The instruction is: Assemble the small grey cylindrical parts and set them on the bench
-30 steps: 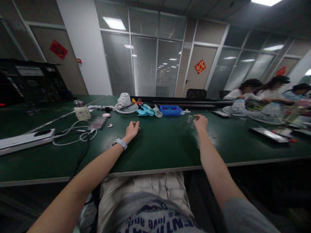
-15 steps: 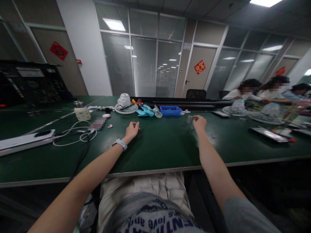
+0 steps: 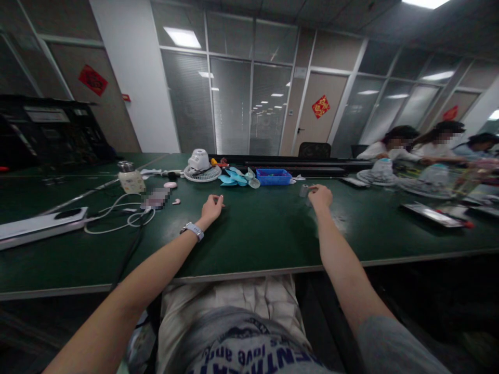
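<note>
My right hand (image 3: 320, 198) is over the table on the right, its fingers closed at a small silver-grey cylinder (image 3: 303, 190). The cylinder is upright at the fingertips, and part of the grip is hidden by the hand. My left hand (image 3: 211, 209) rests on the green table (image 3: 253, 234) with curled fingers and the thumb raised. Whether anything small lies inside it, I cannot make out. A watch (image 3: 192, 230) is on the left wrist. Beyond the hands, light-blue fan blades (image 3: 234, 177) lie beside a blue basket (image 3: 273, 177).
A white fan housing with grille (image 3: 199, 166) stands behind the blades. On the left are a patterned bottle (image 3: 131, 178), a phone (image 3: 156, 198), white cables and a white power strip (image 3: 42, 227). A tablet-like device (image 3: 432, 215) lies right. People sit farther right.
My right hand has shifted very slightly at the cylinder. The left hand stays in place, and the surrounding things have not moved.
</note>
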A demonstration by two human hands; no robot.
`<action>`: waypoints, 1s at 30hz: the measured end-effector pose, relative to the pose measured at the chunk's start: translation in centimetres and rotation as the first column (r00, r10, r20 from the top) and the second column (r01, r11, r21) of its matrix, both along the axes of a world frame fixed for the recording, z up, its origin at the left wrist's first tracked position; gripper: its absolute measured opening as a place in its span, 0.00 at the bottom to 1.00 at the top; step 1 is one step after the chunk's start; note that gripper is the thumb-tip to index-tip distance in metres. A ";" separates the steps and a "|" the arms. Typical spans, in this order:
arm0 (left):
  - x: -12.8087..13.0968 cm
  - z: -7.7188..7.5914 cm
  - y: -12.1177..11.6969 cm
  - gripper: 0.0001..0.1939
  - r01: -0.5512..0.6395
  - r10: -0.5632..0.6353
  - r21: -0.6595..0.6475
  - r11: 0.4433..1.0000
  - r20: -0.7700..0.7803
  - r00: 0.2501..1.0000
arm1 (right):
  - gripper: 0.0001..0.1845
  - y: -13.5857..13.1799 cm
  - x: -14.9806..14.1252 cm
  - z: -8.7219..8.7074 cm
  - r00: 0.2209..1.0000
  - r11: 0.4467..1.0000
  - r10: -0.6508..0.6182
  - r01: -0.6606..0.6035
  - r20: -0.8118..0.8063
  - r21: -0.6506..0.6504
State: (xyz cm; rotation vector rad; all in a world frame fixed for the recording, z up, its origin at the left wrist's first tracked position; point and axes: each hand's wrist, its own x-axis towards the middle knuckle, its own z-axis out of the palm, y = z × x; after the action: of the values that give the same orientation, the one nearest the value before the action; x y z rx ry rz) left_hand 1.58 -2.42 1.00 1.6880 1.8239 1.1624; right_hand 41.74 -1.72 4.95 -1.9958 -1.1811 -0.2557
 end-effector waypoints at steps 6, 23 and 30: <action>-0.1 -0.2 0.3 0.18 0.000 0.000 0.012 1.000 -0.001 1.000 | 0.18 0.1 0.1 -0.3 0.995 0.997 -0.077 0.079 -0.062 0.026; -0.1 -0.2 0.2 0.18 0.060 -0.062 0.044 0.997 0.056 0.997 | 0.26 0.5 -6.2 -1.2 0.973 0.974 0.226 -0.225 -0.046 0.009; 1.6 0.8 -1.8 0.24 0.214 -0.270 0.411 0.886 0.081 0.959 | 0.31 -1.3 -19.5 -2.8 0.615 0.617 0.787 -0.783 -0.042 0.078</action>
State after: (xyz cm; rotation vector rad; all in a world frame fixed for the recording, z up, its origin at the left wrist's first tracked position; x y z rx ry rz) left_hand 3.15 -4.27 1.78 1.9302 1.3048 1.5701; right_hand 22.28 -3.04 2.12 -1.2367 -1.8553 0.2432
